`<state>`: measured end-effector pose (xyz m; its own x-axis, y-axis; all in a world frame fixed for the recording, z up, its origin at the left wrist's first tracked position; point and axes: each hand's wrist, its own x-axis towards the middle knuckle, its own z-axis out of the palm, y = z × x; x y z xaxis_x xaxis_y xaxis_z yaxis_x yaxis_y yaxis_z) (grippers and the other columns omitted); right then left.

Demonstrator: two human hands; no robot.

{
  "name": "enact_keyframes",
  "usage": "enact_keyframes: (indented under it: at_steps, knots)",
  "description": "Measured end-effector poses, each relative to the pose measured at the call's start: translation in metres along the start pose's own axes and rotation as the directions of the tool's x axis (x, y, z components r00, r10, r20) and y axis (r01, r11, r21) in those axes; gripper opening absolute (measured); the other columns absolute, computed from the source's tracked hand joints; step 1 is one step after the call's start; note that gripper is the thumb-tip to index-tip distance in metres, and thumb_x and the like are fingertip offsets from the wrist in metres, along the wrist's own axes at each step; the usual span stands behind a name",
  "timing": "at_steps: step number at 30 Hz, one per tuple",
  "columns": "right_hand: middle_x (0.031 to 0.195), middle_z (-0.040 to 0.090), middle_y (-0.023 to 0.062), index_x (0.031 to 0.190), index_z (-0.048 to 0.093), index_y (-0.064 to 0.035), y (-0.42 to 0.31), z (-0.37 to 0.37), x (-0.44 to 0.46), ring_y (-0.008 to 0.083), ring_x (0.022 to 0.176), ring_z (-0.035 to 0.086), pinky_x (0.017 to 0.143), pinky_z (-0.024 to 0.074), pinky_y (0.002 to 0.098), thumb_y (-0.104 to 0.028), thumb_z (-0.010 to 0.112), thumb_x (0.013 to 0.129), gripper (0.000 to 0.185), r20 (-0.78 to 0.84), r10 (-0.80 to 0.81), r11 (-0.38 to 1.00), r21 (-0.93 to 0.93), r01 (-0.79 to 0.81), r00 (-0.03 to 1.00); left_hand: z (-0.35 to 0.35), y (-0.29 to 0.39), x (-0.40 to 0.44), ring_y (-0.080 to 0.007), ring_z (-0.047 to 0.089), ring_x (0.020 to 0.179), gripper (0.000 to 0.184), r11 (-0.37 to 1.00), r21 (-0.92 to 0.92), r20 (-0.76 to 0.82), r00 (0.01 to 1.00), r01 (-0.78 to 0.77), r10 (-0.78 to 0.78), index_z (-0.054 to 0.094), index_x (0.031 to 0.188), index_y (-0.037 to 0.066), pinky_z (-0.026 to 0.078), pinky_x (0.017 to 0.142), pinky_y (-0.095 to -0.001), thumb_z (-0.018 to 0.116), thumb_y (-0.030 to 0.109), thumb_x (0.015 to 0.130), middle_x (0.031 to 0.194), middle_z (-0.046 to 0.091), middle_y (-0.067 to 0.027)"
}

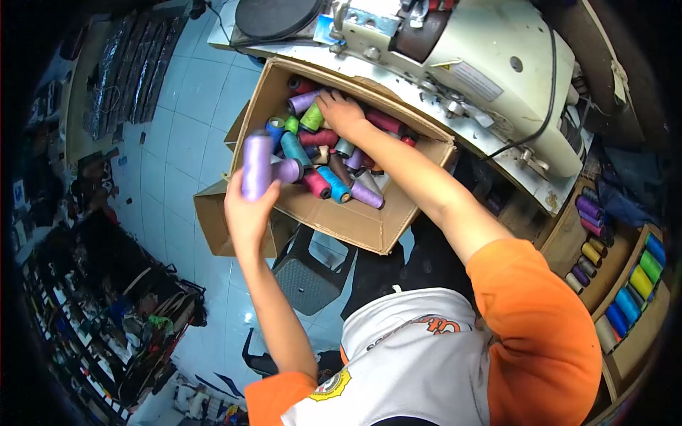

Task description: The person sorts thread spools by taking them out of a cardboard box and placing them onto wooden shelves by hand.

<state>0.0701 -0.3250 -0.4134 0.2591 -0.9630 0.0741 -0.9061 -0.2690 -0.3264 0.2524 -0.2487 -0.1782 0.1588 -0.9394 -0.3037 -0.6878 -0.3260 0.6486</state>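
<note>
An open cardboard box (334, 226) holds a jumble of thread spools in purple, green, blue, teal, red and other colours. My left hand (249, 206), at the box's left side, is closed around an upright lavender thread spool (257, 163), slightly blurred. A second purple spool (288, 170) lies right beside its fingers; whether the hand grips that one too I cannot tell. Inside the box, my right hand (341, 113) reaches over the pile with fingers bent down by a lime green spool (311, 118). Its fingertips are partly hidden, so a grip is unclear. A teal spool (292, 148) lies below.
A sewing machine (490, 71) on a white table (383, 78) borders the box's far side. Below the box is a dark plastic stool (305, 284). More spools stand in a cardboard tray (639, 348) at the right. Dark cluttered racks (92, 312) line the lower left.
</note>
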Motion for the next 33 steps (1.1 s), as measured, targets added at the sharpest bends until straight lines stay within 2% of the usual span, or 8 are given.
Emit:
enact_keyframes:
  at_steps: [3,7,11,13,18,23,30,33]
  knots:
    - [0.122,0.05,0.0103,0.105,0.058,-0.0076,-0.002,0.005,0.004,0.0233,0.107,0.053,0.08,0.0511,0.0388,-0.015,0.054,0.079,0.027,-0.018,-0.027,0.992,-0.12,0.025,0.999,-0.027,-0.031,-0.038,-0.0158,0.06,0.08,0.043,0.844,-0.508,0.041,0.983,0.175,-0.179,0.056,0.109,-0.002,0.048,0.068,-0.0271,0.073,0.015,0.074,0.1,0.058,-0.0086]
    - [0.111,0.054,0.0064,0.097,0.06,-0.0101,-0.001,-0.005,0.008,0.0218,0.107,0.051,0.082,0.0484,0.0372,-0.015,0.054,0.079,0.019,0.061,-0.073,0.987,-0.142,0.081,0.995,-0.038,-0.053,-0.067,-0.0353,0.056,0.107,0.057,0.387,-0.901,0.17,0.98,0.196,-0.101,0.045,0.12,-0.002,0.05,0.09,-0.0471,0.07,0.022,0.074,0.12,0.049,-0.0223]
    - [0.098,0.061,0.0081,0.095,0.06,-0.0108,-0.003,-0.03,-0.009,0.0242,0.096,0.057,0.083,0.0463,0.0361,-0.029,0.065,0.072,0.03,0.174,-0.02,0.992,-0.121,0.042,0.985,-0.028,-0.064,-0.07,-0.0422,0.051,0.111,0.066,0.172,-0.969,0.198,0.975,0.18,0.098,0.047,0.119,0.002,0.043,0.095,-0.0547,0.073,0.036,0.069,0.119,0.046,-0.0241]
    - [0.096,0.065,0.0138,0.096,0.064,-0.0046,-0.011,-0.041,-0.023,0.0291,0.091,0.062,0.081,0.0481,0.0381,-0.048,0.071,0.067,0.052,0.252,0.153,0.946,0.241,-0.215,0.956,-0.021,-0.074,-0.07,-0.0446,0.051,0.111,0.07,0.122,-0.974,0.216,0.952,0.193,0.216,0.048,0.119,0.003,0.04,0.097,-0.0563,0.074,0.041,0.066,0.117,0.046,-0.0241]
    - [0.096,0.066,0.0205,0.1,0.064,0.0004,-0.063,-0.042,-0.034,0.0302,0.09,0.065,0.08,0.0499,0.036,-0.057,0.072,0.064,0.069,0.476,0.142,0.365,0.79,-0.493,0.868,0.015,-0.08,-0.095,-0.0396,0.049,0.106,0.068,-0.143,-0.889,0.34,0.838,0.434,0.427,0.045,0.126,0.013,0.04,0.093,-0.0615,0.071,0.046,0.073,0.115,0.045,-0.0215]
    - [0.102,0.062,0.0276,0.109,0.05,0.0072,-0.113,-0.02,-0.012,0.0384,0.096,0.062,0.083,0.0508,0.0411,-0.038,0.08,0.055,0.076,0.564,0.405,0.591,0.439,-0.677,0.719,0.05,-0.075,-0.136,-0.0383,0.051,0.103,0.07,-0.34,-0.797,0.42,0.862,0.5,0.285,0.045,0.127,0.013,0.04,0.092,-0.0602,0.07,0.048,0.072,0.116,0.046,-0.0187]
    - [0.1,0.064,0.021,0.104,0.059,0.0039,-0.079,-0.04,-0.037,0.0295,0.091,0.065,0.079,0.0521,0.0342,-0.028,0.083,0.049,0.069,0.678,0.393,0.509,0.402,-0.761,0.621,0.042,-0.067,-0.112,-0.0308,0.053,0.095,0.072,-0.128,-0.912,0.353,0.903,0.39,0.244,0.044,0.129,0.009,0.045,0.076,-0.0486,0.064,0.052,0.075,0.134,0.037,-0.0195]
    - [0.096,0.065,0.0097,0.105,0.061,0.0003,-0.049,-0.086,-0.081,0.0196,0.089,0.062,0.08,0.049,0.032,-0.018,0.08,0.057,0.054,0.687,0.059,-0.077,0.727,-0.683,0.725,0.033,-0.054,-0.092,-0.03,0.056,0.085,0.078,-0.053,-0.919,0.363,0.89,0.391,0.277,0.044,0.132,0.008,0.047,0.069,-0.0442,0.062,0.055,0.072,0.15,0.017,-0.02]
